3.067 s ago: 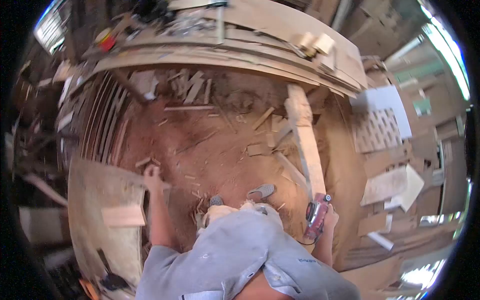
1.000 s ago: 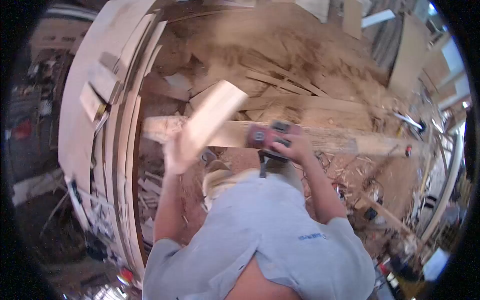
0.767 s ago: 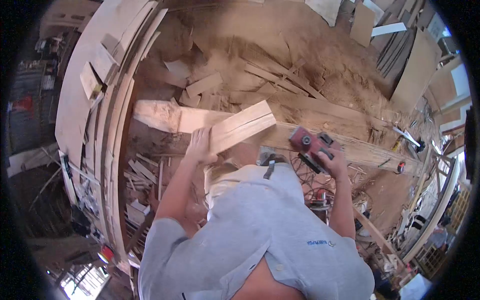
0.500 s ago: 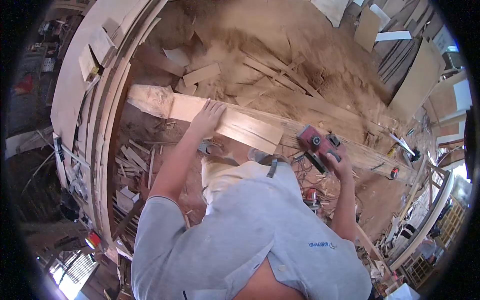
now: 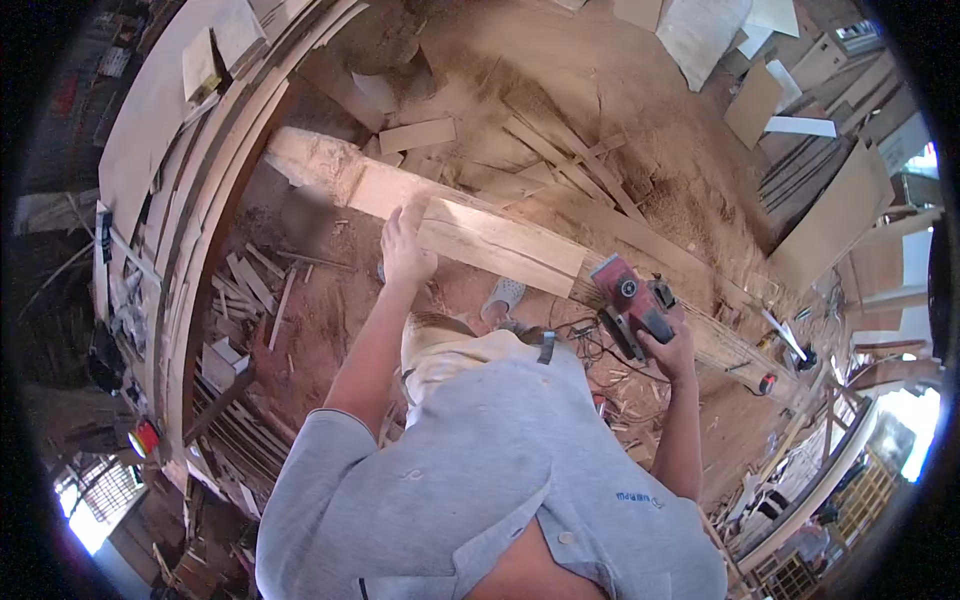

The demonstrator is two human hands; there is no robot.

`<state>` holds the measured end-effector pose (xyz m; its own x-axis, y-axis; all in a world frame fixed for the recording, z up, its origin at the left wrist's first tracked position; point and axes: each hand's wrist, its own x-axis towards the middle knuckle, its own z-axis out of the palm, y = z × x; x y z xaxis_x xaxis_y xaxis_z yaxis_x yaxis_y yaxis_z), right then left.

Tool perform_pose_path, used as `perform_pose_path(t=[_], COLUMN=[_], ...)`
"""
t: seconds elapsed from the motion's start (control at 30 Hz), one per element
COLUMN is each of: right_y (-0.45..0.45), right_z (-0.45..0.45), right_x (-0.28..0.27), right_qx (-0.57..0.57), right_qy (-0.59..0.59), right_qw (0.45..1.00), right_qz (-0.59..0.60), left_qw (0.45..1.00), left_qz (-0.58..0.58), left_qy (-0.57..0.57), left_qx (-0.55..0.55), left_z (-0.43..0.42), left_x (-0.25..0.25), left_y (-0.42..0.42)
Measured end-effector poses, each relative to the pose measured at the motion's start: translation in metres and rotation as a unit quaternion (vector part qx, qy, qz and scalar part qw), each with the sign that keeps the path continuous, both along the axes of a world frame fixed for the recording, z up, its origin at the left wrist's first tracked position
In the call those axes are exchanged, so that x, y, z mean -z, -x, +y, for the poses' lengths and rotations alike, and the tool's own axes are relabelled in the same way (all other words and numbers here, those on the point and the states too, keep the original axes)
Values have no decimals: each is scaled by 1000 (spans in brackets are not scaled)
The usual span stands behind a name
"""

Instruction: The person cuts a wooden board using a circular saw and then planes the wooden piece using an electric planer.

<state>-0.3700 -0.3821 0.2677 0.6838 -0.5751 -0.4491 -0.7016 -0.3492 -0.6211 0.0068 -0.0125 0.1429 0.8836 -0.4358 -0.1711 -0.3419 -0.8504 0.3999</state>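
Observation:
A pale, smooth board (image 5: 505, 248) lies along a long timber beam (image 5: 375, 188) that runs across the view from upper left to lower right. My left hand (image 5: 408, 252) is at the board's left end, fingers stretched out and slightly apart. Whether its fingertips press on the wood is hard to see. In my right hand (image 5: 672, 350) is a red and black electric planer (image 5: 632, 305), gripped by its rear handle. The planer sits over the beam, just past the board's right end, and looks tilted.
Sawdust and offcuts (image 5: 418, 135) cover the ground beyond the beam. Stacked curved planks (image 5: 190, 250) stand at left. Scrap sticks (image 5: 250, 285) and a cable lie near my feet. A tape measure (image 5: 767, 384) rests toward the beam's right end. Sheets (image 5: 835, 215) lean at right.
My left hand has slid off the board's top face toward its left end and nearer my body. The board has shifted and looks turned. My right hand still holds the planer, now tilted more upright.

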Motion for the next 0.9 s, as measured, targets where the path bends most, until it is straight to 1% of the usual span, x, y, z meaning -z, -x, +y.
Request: perform_pose_path(t=[0.03,0.07,0.1,0.13,0.17,0.23,0.27,0.37,0.4,0.47,0.6,0.7,0.77,0.8,0.9], right_y=[-3,-7,-11,-16,-19,-38,-49,-76,-88,-113,-151,-182,-211,-226,-270], right_z=[0,2,0,-3,-6,-1,2,6,11,20,36,52,70,78,103], right_x=[-4,-7,-2,6,10,10,9,11,10,1,3,2,-1,4,16], right_qx=[-5,-8,-50,-93,-136,-143,-148,-214,-215,-213,-240,-254,-260,-274,-294], right_qy=[-2,-18,7,31,55,6,-19,42,28,2,1,5,-1,5,8], right_qw=[1000,999,998,994,988,988,987,975,975,974,970,967,965,962,955], right_qz=[9,30,37,44,51,57,59,31,45,76,41,22,27,7,-43], left_qw=[996,974,931,868,841,779,774,720,718,693,653,698,697,699,649], left_qz=[19,95,169,240,245,249,254,265,260,276,289,283,282,280,325], left_qy=[42,145,246,341,376,448,444,514,520,535,561,519,522,524,552], left_qx=[-78,-145,-209,-270,-301,-362,-374,-384,-383,-396,-419,-405,-402,-399,-411], left_z=[3,8,17,19,21,8,5,5,4,3,2,6,8,9,12], left_x=[1,20,55,64,73,62,54,75,72,69,59,59,68,70,67], left_y=[7,13,22,30,36,35,33,31,31,32,32,27,26,25,24])
